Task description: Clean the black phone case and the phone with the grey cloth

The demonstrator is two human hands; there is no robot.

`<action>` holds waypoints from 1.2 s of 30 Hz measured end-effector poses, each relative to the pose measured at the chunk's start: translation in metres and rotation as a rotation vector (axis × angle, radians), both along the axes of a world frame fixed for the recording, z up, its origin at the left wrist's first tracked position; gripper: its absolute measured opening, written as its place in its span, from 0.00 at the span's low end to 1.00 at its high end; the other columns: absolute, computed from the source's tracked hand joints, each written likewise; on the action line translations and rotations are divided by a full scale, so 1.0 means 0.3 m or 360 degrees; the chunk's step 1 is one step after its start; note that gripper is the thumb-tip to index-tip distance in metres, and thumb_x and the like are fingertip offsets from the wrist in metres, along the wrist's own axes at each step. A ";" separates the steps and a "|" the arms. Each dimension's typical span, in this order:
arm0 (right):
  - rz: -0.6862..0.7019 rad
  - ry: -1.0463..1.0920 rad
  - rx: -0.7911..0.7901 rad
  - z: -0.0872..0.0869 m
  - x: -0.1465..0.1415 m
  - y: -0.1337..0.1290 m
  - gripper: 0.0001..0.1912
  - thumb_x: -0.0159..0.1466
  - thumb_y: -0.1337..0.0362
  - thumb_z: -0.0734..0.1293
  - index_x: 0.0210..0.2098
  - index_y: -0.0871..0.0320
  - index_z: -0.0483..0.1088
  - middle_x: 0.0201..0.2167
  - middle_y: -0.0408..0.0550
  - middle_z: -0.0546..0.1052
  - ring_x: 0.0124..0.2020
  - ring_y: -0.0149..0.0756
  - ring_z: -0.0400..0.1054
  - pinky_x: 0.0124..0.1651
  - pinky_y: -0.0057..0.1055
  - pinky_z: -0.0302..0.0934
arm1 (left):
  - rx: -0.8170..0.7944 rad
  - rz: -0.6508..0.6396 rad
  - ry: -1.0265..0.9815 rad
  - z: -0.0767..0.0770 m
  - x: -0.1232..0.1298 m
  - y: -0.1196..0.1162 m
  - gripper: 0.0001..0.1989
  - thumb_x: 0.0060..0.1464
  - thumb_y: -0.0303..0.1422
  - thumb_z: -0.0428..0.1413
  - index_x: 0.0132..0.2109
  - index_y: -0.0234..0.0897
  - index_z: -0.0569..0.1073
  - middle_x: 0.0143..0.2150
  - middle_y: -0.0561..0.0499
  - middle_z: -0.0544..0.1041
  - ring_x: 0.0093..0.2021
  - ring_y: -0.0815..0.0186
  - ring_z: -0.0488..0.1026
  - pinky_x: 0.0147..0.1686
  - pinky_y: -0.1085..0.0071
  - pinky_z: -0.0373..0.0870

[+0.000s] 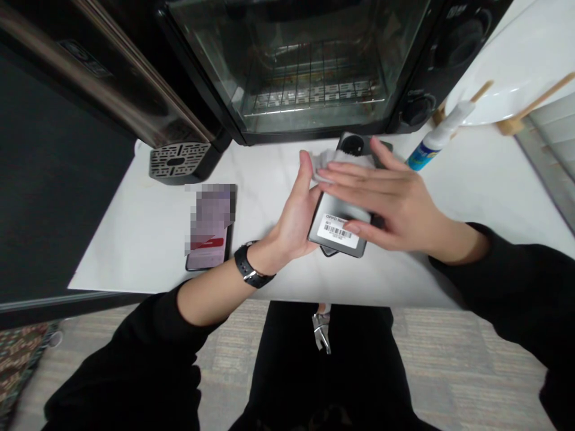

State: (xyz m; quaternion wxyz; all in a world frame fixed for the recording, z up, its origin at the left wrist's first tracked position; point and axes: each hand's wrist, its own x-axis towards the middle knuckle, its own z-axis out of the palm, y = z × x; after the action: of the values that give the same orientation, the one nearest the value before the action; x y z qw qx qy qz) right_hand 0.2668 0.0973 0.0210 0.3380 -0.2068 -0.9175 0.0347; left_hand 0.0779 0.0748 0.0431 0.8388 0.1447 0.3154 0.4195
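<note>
A dark smartphone (333,205) with a white OPPO barcode label on its back rests in my left hand (291,224), whose fingers wrap beneath it and whose thumb stands up at its left edge. A crumpled white wipe (330,159) lies under the fingers of my right hand (398,200), which press it to the phone's back. These fingers are slightly blurred. A round dark camera lens (353,144) shows beyond the wipe; I cannot tell whether it belongs to the held phone. Below the held phone's lower edge, the corner of another dark object (329,251) peeks out.
Another phone (207,258), lit and partly pixelated, lies on the white table (135,251) at left. A toaster oven (309,129) and a machine with a drip tray (179,160) stand behind. A blue-and-white spray bottle (426,149) is right, near a white dish (516,72).
</note>
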 end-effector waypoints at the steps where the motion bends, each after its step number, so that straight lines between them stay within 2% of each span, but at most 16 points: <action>1: 0.0109 -0.0002 0.0044 0.001 -0.006 -0.011 0.28 0.72 0.54 0.66 0.69 0.55 0.67 0.69 0.50 0.72 0.72 0.42 0.67 0.82 0.56 0.48 | 0.0011 0.0038 -0.0006 0.002 -0.001 0.000 0.35 0.70 0.60 0.44 0.71 0.46 0.71 0.53 0.47 0.85 0.63 0.46 0.79 0.55 0.55 0.83; 4: 0.0337 -0.0006 0.0143 0.007 -0.015 -0.036 0.23 0.71 0.58 0.66 0.64 0.57 0.72 0.66 0.48 0.75 0.70 0.34 0.69 0.81 0.46 0.55 | 0.0099 0.0104 0.0017 0.013 -0.012 0.000 0.38 0.68 0.63 0.43 0.70 0.44 0.71 0.55 0.45 0.85 0.61 0.45 0.80 0.53 0.54 0.84; 7: 0.0385 0.0014 0.0190 0.009 -0.006 -0.040 0.21 0.71 0.60 0.67 0.62 0.55 0.73 0.63 0.44 0.77 0.67 0.32 0.72 0.81 0.43 0.56 | 0.0168 0.0129 0.0053 0.024 -0.025 0.007 0.41 0.68 0.64 0.39 0.70 0.43 0.72 0.58 0.41 0.84 0.59 0.47 0.82 0.53 0.56 0.84; 9: 0.0238 0.0095 0.0250 0.008 0.006 -0.028 0.20 0.70 0.62 0.68 0.60 0.56 0.75 0.61 0.44 0.79 0.65 0.34 0.75 0.79 0.43 0.60 | 0.0219 0.0146 0.0037 0.024 -0.029 0.013 0.40 0.68 0.64 0.38 0.70 0.44 0.71 0.59 0.43 0.83 0.60 0.48 0.81 0.55 0.56 0.83; 11: -0.0055 0.0161 0.0235 0.007 0.019 -0.008 0.20 0.72 0.63 0.65 0.62 0.53 0.74 0.62 0.44 0.78 0.65 0.38 0.75 0.78 0.47 0.61 | 0.0244 0.0164 0.0026 0.019 -0.027 0.016 0.38 0.69 0.63 0.40 0.72 0.46 0.69 0.59 0.46 0.83 0.63 0.48 0.79 0.57 0.55 0.82; 14: -0.0445 0.0099 0.0061 0.004 0.031 0.025 0.25 0.75 0.56 0.61 0.70 0.51 0.67 0.70 0.47 0.71 0.72 0.48 0.67 0.82 0.60 0.48 | 0.0183 0.0195 0.0067 0.010 -0.014 0.011 0.35 0.69 0.60 0.46 0.73 0.48 0.67 0.58 0.49 0.83 0.66 0.46 0.77 0.60 0.51 0.80; 16: -0.0521 0.0059 -0.0011 0.001 0.029 0.039 0.32 0.75 0.48 0.60 0.73 0.54 0.63 0.73 0.52 0.65 0.74 0.56 0.63 0.82 0.67 0.41 | 0.0109 0.0155 0.0068 0.007 -0.004 0.005 0.33 0.70 0.58 0.48 0.73 0.50 0.67 0.57 0.50 0.84 0.65 0.46 0.78 0.60 0.52 0.80; 19: -0.0440 0.0004 -0.0081 -0.003 0.017 0.039 0.36 0.74 0.44 0.61 0.75 0.55 0.60 0.75 0.53 0.63 0.75 0.58 0.61 0.81 0.69 0.40 | 0.0028 0.0069 0.0046 0.007 0.006 0.001 0.30 0.71 0.55 0.48 0.72 0.51 0.68 0.57 0.50 0.85 0.63 0.47 0.79 0.58 0.54 0.82; 22: -0.0197 -0.0049 -0.0076 -0.004 0.000 0.016 0.33 0.75 0.49 0.62 0.75 0.50 0.59 0.73 0.51 0.65 0.75 0.50 0.62 0.81 0.65 0.43 | 0.0023 0.0044 0.0040 0.002 0.007 0.006 0.31 0.72 0.56 0.45 0.71 0.48 0.70 0.55 0.49 0.85 0.62 0.47 0.80 0.56 0.54 0.83; 24: 0.0014 -0.0060 -0.0034 -0.005 -0.010 -0.002 0.32 0.74 0.51 0.64 0.74 0.51 0.61 0.71 0.51 0.69 0.73 0.46 0.65 0.82 0.62 0.45 | 0.0047 0.0073 0.0030 -0.004 0.004 0.011 0.32 0.72 0.57 0.43 0.70 0.46 0.71 0.54 0.48 0.85 0.62 0.47 0.80 0.57 0.53 0.82; 28: 0.0348 -0.0062 0.0026 -0.006 -0.017 -0.026 0.27 0.73 0.52 0.67 0.67 0.56 0.70 0.68 0.48 0.73 0.70 0.36 0.69 0.84 0.49 0.46 | 0.0137 0.0183 0.0038 -0.011 -0.009 0.013 0.36 0.70 0.60 0.42 0.70 0.43 0.71 0.53 0.46 0.86 0.63 0.46 0.79 0.61 0.51 0.79; 31: 0.0345 -0.0046 0.0101 -0.004 -0.013 -0.029 0.24 0.74 0.53 0.66 0.66 0.53 0.70 0.66 0.45 0.75 0.69 0.32 0.71 0.85 0.44 0.46 | 0.0197 0.0168 0.0080 -0.007 -0.017 0.012 0.41 0.67 0.64 0.41 0.69 0.40 0.73 0.55 0.43 0.85 0.63 0.45 0.79 0.64 0.51 0.76; 34: 0.0182 -0.0051 0.0145 -0.001 -0.006 -0.020 0.27 0.74 0.53 0.66 0.70 0.51 0.66 0.65 0.44 0.76 0.66 0.34 0.73 0.85 0.48 0.45 | 0.0253 0.0163 0.0101 -0.005 -0.018 0.019 0.41 0.67 0.64 0.40 0.70 0.42 0.71 0.58 0.45 0.84 0.66 0.47 0.76 0.64 0.51 0.76; 36: 0.0105 -0.0057 0.0144 0.000 -0.001 -0.010 0.27 0.74 0.52 0.66 0.70 0.50 0.66 0.66 0.45 0.76 0.66 0.38 0.74 0.84 0.51 0.46 | 0.0261 0.0195 0.0134 -0.007 -0.017 0.026 0.40 0.69 0.63 0.38 0.71 0.42 0.69 0.58 0.46 0.83 0.67 0.49 0.76 0.63 0.53 0.77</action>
State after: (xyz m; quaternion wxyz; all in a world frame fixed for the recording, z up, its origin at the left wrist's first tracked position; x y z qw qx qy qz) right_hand 0.2665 0.0943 0.0210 0.3292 -0.1615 -0.9303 0.0008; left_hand 0.0729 0.0827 0.0412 0.7828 0.2109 0.3233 0.4881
